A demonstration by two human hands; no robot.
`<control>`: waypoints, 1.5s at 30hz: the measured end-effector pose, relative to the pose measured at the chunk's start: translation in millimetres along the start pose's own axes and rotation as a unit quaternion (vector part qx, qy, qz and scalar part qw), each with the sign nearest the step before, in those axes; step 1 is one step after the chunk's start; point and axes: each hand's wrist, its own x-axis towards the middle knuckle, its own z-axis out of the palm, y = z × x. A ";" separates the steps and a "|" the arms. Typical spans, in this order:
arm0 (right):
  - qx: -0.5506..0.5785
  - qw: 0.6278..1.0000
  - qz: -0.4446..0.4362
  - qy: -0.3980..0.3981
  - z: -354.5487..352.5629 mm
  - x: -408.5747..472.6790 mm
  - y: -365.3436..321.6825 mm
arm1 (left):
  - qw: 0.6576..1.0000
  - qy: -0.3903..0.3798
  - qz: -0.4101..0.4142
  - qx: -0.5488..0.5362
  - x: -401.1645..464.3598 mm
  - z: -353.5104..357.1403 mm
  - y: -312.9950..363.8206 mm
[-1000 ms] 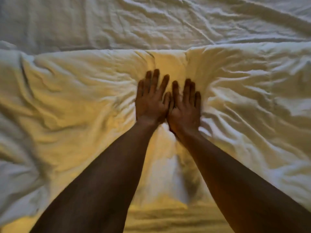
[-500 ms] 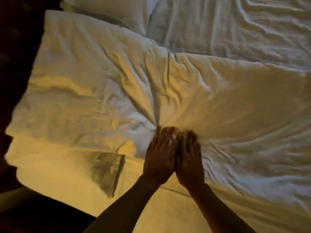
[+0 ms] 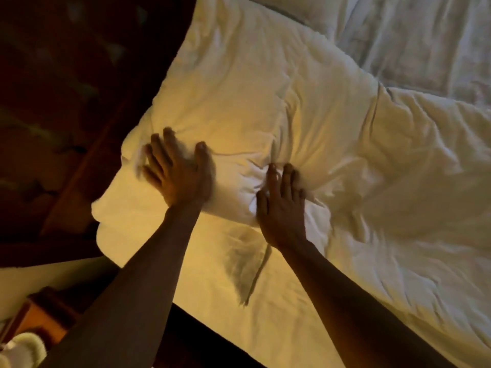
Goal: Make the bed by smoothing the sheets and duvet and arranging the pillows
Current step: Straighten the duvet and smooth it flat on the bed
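A cream duvet (image 3: 305,107) lies crumpled across the bed, its near left corner close to the bed's edge. My left hand (image 3: 178,173) presses flat on that corner with fingers spread; it is blurred. My right hand (image 3: 281,208) presses flat on the duvet's near edge a short way to the right, and folds bunch up around its fingertips. A pillow (image 3: 289,6) shows partly at the top. The wrinkled under sheet (image 3: 425,38) lies bare at the top right, and a yellow-lit sheet (image 3: 239,296) covers the mattress below my forearms.
Dark wooden furniture (image 3: 66,115) runs along the left of the bed. A wooden nightstand (image 3: 39,317) stands at the bottom left, with a white fuzzy object (image 3: 24,349) beside it. The mattress edge runs diagonally across the bottom.
My hands were side by side on the duvet; now they are apart, the left one having slid left toward the corner. The view has turned toward the bed's left end.
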 end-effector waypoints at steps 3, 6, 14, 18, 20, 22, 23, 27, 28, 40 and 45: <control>0.012 0.999 -0.032 0.011 -3.9 -12.2 -21.6 | 0.998 -0.006 -0.051 -0.037 9.3 -4.0 -1.6; -0.005 0.994 -0.105 -0.004 -11.6 -29.3 -35.8 | 0.986 0.005 -0.149 -0.076 18.5 -8.9 -5.9; -0.082 0.993 -0.082 -0.030 -8.7 -19.0 -59.0 | 0.965 0.056 -0.213 -0.141 34.9 -47.5 -26.7; -0.033 0.995 -0.093 0.006 -9.9 -24.7 -105.2 | 0.963 0.195 -0.072 -0.173 76.7 -71.2 -9.6; -0.053 0.993 -0.101 -0.032 -6.9 -21.3 -121.4 | 0.967 0.188 -0.069 -0.159 92.4 -68.1 -14.3; -0.084 0.985 -0.113 -0.100 -3.4 -15.7 -126.3 | 0.977 0.131 -0.122 -0.116 96.4 -55.0 -30.3; -0.082 0.982 -0.121 -0.118 -3.9 -13.7 -125.1 | 0.981 0.113 -0.136 -0.083 93.2 -49.2 -36.8; 0.011 0.989 -0.148 0.015 -17.3 -6.1 -109.3 | 0.985 0.155 0.058 -0.038 64.1 -36.7 -29.6; 0.014 0.988 -0.139 0.064 -18.6 0.7 -102.7 | 0.983 0.132 0.121 -0.025 55.9 -31.5 -22.3; -0.231 0.971 -0.033 0.051 64.5 76.7 -40.9 | 0.984 -0.079 0.133 0.087 54.0 80.0 -40.6; -0.150 0.983 -0.053 0.088 21.8 79.6 -59.1 | 0.984 -0.073 0.154 0.048 53.5 33.0 -12.2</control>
